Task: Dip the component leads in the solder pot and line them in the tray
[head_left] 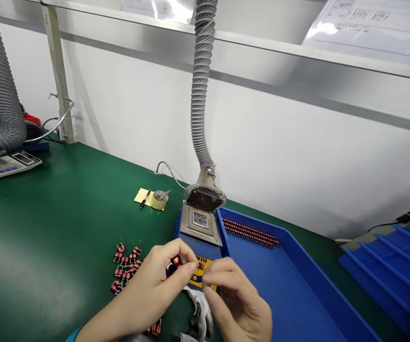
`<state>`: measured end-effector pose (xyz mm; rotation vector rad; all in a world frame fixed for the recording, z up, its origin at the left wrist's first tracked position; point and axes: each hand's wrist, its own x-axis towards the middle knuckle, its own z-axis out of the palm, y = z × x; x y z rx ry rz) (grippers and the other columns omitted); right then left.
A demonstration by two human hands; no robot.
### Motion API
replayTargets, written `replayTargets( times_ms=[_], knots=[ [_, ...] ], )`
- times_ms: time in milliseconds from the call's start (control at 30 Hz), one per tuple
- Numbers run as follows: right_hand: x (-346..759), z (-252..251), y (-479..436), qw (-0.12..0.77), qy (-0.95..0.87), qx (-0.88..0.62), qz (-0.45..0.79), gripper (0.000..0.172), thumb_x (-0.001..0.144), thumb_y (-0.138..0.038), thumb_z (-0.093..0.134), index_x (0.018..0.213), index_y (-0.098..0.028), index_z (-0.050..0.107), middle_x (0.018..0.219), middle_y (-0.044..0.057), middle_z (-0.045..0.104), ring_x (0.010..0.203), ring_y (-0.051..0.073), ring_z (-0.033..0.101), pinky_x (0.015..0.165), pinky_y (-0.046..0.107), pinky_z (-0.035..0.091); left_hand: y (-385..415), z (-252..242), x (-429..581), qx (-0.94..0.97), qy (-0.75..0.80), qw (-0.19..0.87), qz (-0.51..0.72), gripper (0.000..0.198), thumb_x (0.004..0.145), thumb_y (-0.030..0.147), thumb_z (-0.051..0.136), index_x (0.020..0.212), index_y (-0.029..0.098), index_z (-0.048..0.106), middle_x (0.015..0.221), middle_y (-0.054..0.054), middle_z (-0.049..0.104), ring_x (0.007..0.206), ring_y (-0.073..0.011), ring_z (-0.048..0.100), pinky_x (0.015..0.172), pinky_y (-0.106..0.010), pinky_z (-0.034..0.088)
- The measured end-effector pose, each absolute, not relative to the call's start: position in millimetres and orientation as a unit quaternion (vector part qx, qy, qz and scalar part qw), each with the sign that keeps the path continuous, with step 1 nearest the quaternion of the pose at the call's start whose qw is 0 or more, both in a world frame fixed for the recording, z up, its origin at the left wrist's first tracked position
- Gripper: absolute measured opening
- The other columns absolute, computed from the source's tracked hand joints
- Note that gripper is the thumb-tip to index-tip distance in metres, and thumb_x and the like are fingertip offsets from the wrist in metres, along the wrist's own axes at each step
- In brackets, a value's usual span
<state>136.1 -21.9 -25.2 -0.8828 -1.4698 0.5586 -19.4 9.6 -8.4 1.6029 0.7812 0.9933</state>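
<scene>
Between the thumb and curled fingers of my left hand (151,289) is a small red-and-black wire coil (176,261), partly covered by the fingers. My right hand (240,299) is just to the right, its thumb and fingertips pinched together; anything held there is too small or hidden to make out. Both hands are over the front of a solder pot (200,219), whose yellow control panel (205,261) shows between them. Left of my left hand lies a loose heap of similar coils (125,266) with wire leads. A few more coils (155,327) show below my wrist.
A blue tray (279,285) on the right holds rows of coils (251,232). A fume hose (201,85) hangs above the pot. Behind are a round tin (160,200), pen (145,199) and calculator (9,164). Crumpled pale cloth (201,311) lies below the hands.
</scene>
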Motion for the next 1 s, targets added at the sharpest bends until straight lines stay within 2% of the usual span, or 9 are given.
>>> replayTargets(
  times_ms=[67, 167, 333, 500, 600, 667, 767, 833, 1000],
  knots=[
    [138.4, -23.6, -23.3, 0.655, -0.626, -0.389, 0.167, 0.023, 0.083, -0.014, 0.068, 0.097, -0.031, 0.075, 0.077, 0.003, 0.067, 0.07, 0.018, 0.061, 0.063, 0.029, 0.047, 8.2, -7.6, -20.4, 0.693, 0.337, 0.498, 0.399, 0.021, 0.096, 0.03, 0.046, 0.079, 0.021, 0.054, 0.08, 0.003, 0.057, 0.076, -0.013, 0.048, 0.07, -0.022, 0.037],
    [143.2, -23.7, -22.2, 0.597, -0.704, -0.379, 0.064, 0.039, 0.082, -0.001, 0.064, 0.108, -0.028, 0.072, 0.086, 0.004, 0.072, 0.074, 0.018, 0.065, 0.065, 0.029, 0.051, 7.2, -7.3, -20.2, 0.723, 0.331, 0.468, 0.385, 0.021, 0.098, 0.027, 0.044, 0.079, 0.021, 0.052, 0.08, 0.004, 0.058, 0.076, -0.0117, 0.05, 0.072, -0.02, 0.039],
    [144.1, -24.9, -21.5, 0.523, -0.733, -0.428, 0.074, 0.014, 0.089, -0.009, 0.055, 0.084, -0.019, 0.064, 0.071, 0.001, 0.064, 0.061, 0.013, 0.058, 0.058, 0.024, 0.046, 9.1, -14.8, -17.4, 0.808, 0.278, 0.313, 0.415, 0.018, 0.098, 0.015, 0.04, 0.086, 0.021, 0.052, 0.079, 0.005, 0.06, 0.068, -0.01, 0.052, 0.066, -0.02, 0.039],
    [142.4, -27.5, -20.9, 0.623, -0.611, -0.387, 0.298, 0.036, 0.1, -0.03, 0.04, 0.068, -0.02, 0.054, 0.057, -0.001, 0.052, 0.053, 0.013, 0.051, 0.051, 0.024, 0.044, 10.3, -21.9, -16.6, 0.834, 0.233, 0.165, 0.472, 0.018, 0.098, 0.012, 0.037, 0.087, 0.019, 0.051, 0.073, 0.003, 0.058, 0.061, -0.0105, 0.051, 0.06, -0.021, 0.039],
    [145.9, -27.7, -21.9, 0.623, -0.666, -0.366, 0.189, 0.015, 0.094, -0.016, 0.054, 0.092, -0.022, 0.067, 0.068, 0.0, 0.063, 0.063, 0.013, 0.058, 0.063, 0.025, 0.049, 9.7, -19.8, -16.5, 0.821, 0.239, 0.196, 0.48, 0.018, 0.099, 0.015, 0.039, 0.087, 0.02, 0.05, 0.072, 0.004, 0.058, 0.062, -0.0095, 0.052, 0.06, -0.019, 0.04],
    [146.3, -27.3, -23.1, 0.587, -0.718, -0.36, 0.101, 0.028, 0.086, -0.004, 0.06, 0.106, -0.023, 0.067, 0.079, 0.001, 0.068, 0.07, 0.014, 0.061, 0.068, 0.025, 0.05, 9.5, -17.8, -16.1, 0.818, 0.236, 0.2, 0.486, 0.018, 0.1, 0.016, 0.039, 0.087, 0.02, 0.05, 0.072, 0.004, 0.057, 0.061, -0.009, 0.051, 0.059, -0.019, 0.04],
    [141.6, -27.4, -24.3, 0.566, -0.733, -0.373, 0.06, 0.022, 0.086, -0.002, 0.056, 0.094, -0.021, 0.064, 0.077, 0.001, 0.065, 0.068, 0.013, 0.058, 0.064, 0.024, 0.047, 10.4, -17.6, -14.7, 0.829, 0.227, 0.135, 0.494, 0.022, 0.1, 0.014, 0.036, 0.086, 0.017, 0.052, 0.067, 0.003, 0.056, 0.056, -0.0101, 0.047, 0.054, -0.022, 0.037],
    [137.5, -28.3, -24.5, 0.566, -0.694, -0.425, 0.13, 0.016, 0.092, -0.013, 0.053, 0.079, -0.019, 0.059, 0.067, -0.001, 0.057, 0.06, 0.011, 0.052, 0.057, 0.023, 0.042, 11.5, -19.1, -13.7, 0.842, 0.221, 0.06, 0.489, 0.026, 0.099, 0.011, 0.034, 0.082, 0.016, 0.054, 0.063, 0.002, 0.055, 0.052, -0.0123, 0.043, 0.05, -0.026, 0.032],
    [138.8, -30.8, -21.7, 0.594, -0.597, -0.36, 0.402, 0.044, 0.101, -0.034, 0.039, 0.06, -0.019, 0.048, 0.05, -0.002, 0.044, 0.049, 0.011, 0.044, 0.048, 0.023, 0.038, 10.5, -19.2, -14.9, 0.84, 0.233, 0.043, 0.488, 0.025, 0.097, 0.009, 0.035, 0.082, 0.016, 0.055, 0.062, 0.002, 0.054, 0.053, -0.0129, 0.043, 0.05, -0.027, 0.032]
  ],
)
